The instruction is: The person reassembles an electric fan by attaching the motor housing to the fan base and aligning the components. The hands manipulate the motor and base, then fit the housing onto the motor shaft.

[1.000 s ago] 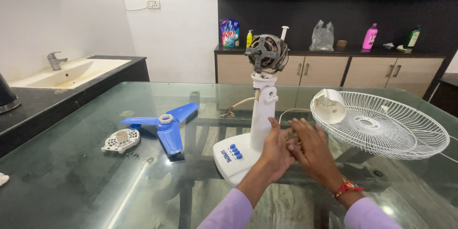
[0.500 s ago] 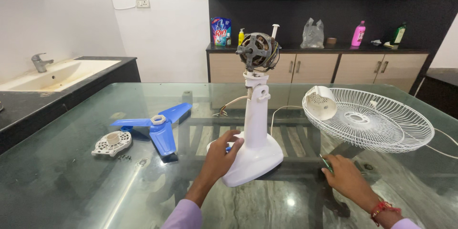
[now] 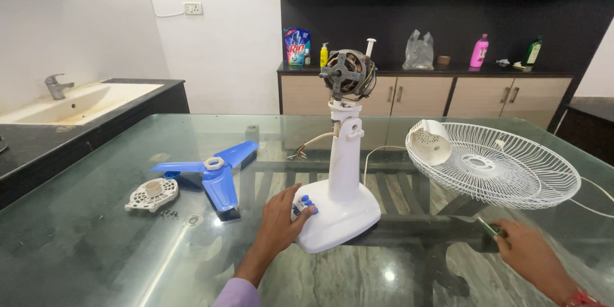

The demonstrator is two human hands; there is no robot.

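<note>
A glass-topped table (image 3: 128, 262) is filling the head view, with a dark counter and a pale sink (image 3: 70, 103) running along the left wall and a row of wooden cabinets (image 3: 422, 94) standing at the back under a shelf of bottles and a plastic bag.

Near the middle of the table a white fan stand (image 3: 342, 208) is standing upright, its bare motor (image 3: 348, 74) sitting exposed on top of the neck and facing left. The left hand (image 3: 278, 220) is resting against the left edge of the stand's base, fingers spread slightly apart and curled over the rim, with the fingertips lying beside the blue buttons (image 3: 306, 203). It is touching the base rather than clamping it.

The right hand (image 3: 527, 257) is hovering low over the glass at the lower right, well apart from the stand. It is closed around a thin green-handled tool (image 3: 489, 227), possibly a small screwdriver, though motion blur is making that hard to confirm.

A white wire grille (image 3: 499, 166) is lying tilted to the right of the stand, with a white motor cover (image 3: 430, 142) resting on its left rim. To the left, a blue three-blade propeller (image 3: 214, 169) is lying flat, and a white round vented cap (image 3: 152, 194) is sitting just beside it with a few small screws (image 3: 169, 213) close by.
</note>
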